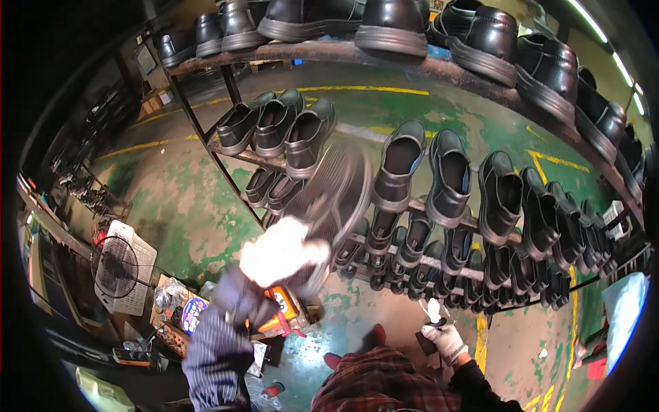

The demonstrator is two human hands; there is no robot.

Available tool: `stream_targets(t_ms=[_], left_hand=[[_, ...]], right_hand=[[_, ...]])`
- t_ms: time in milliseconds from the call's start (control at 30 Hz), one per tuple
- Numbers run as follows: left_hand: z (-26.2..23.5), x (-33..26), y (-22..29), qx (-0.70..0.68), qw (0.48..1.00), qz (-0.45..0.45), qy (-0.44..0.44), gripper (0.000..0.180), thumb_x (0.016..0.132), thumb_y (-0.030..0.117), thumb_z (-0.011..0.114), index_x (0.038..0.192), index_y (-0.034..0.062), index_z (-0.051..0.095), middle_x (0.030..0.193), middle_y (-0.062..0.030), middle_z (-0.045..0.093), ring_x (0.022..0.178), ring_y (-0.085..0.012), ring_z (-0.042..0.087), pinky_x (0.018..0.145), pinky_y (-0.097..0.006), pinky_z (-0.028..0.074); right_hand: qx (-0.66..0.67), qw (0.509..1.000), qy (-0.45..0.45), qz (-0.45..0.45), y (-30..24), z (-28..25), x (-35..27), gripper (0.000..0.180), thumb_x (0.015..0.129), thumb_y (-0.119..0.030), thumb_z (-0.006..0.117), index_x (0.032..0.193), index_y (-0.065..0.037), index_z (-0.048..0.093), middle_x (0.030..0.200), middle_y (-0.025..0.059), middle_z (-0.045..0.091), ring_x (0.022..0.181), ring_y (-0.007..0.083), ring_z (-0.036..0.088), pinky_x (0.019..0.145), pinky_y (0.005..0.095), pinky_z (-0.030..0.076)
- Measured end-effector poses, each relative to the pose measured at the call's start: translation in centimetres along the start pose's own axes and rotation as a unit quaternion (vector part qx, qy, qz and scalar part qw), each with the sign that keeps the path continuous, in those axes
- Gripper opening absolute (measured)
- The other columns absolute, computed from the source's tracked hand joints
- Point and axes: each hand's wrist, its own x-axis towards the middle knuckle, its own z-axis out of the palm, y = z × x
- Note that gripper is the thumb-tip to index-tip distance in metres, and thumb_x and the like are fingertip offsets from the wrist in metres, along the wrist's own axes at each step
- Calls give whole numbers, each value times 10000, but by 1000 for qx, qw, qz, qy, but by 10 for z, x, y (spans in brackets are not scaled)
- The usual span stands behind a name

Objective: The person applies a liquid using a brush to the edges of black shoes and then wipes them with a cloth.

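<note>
My left hand (281,253), in a white glove with a striped sleeve below it, is raised and grips a black shoe (335,196) by its lower end. The shoe is blurred, its ribbed sole turned toward me, right in front of the middle tier of a metal shoe rack (412,206). My right hand (445,340), also in a white glove, is low near my checked shirt. It is closed on a small dark tool with a white tip (434,312).
The rack holds several black shoes on three tiers, from upper left to far right. A small fan (114,266) and cluttered containers (185,312) sit at lower left. The green floor (178,199) has yellow lines.
</note>
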Motion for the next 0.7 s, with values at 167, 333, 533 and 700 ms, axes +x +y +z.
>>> stream_targets(t_ms=[167,333,533,700], left_hand=[[-23,160,-15,91,995,-27,42,516,788,202,683,1254,3,586,1141,-207,660,1025,-311,634,915,-362,473],[-12,222,18,303,949,-89,18,371,678,177,652,1019,43,709,1061,-247,657,1022,-381,631,892,-413,502],[-17,233,10,402,906,-57,119,329,713,319,697,898,48,725,885,-208,684,879,-372,664,795,-443,523],[15,204,52,278,922,5,268,504,870,499,586,840,6,687,822,-213,663,851,-375,657,764,-445,499]], right_hand=[[-25,999,30,-32,-14,-33,13,287,840,-250,751,965,7,721,828,8,682,744,80,590,683,263,476],[3,997,78,-19,13,-74,33,275,825,-239,760,928,14,728,793,7,680,730,77,583,666,266,475],[-12,996,84,-32,29,-87,49,259,815,-214,768,915,21,724,801,27,693,716,94,605,669,274,499],[3,998,63,-28,35,-87,63,298,822,-253,765,946,15,723,819,32,707,762,96,627,726,281,505]])
